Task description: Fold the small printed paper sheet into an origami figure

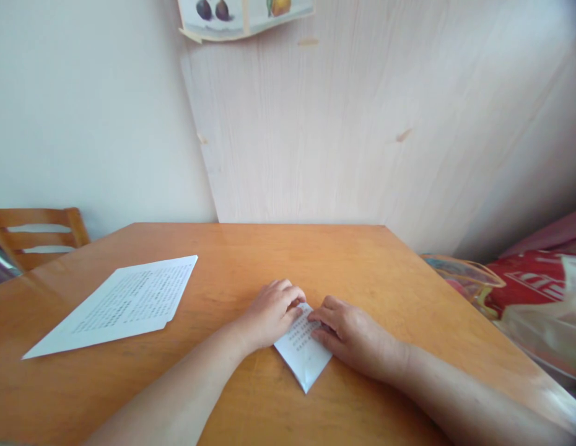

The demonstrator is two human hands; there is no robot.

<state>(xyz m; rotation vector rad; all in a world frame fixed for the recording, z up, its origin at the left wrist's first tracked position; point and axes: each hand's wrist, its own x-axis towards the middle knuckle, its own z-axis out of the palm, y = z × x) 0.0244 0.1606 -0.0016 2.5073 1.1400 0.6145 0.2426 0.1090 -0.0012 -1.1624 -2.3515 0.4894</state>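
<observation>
A small folded sheet of printed paper (303,347) lies on the wooden table, turned so one corner points toward me. My left hand (276,313) is at its upper left edge, fingers curled and thumb on the paper, pinching near the top corner. From the other side, my right hand (350,334) holds the right edge, with bent fingers and thumb pressed on the printed face. Both hands partly cover the paper's upper edges, and the undersides of the fingers are hidden.
A stack of printed sheets (134,303) lies on the table (251,254) to the left. A wooden chair (37,238) stands beyond the left edge. Red and clear plastic bags (524,279) sit beyond the right edge. The table's far edge meets a wall panel (306,136).
</observation>
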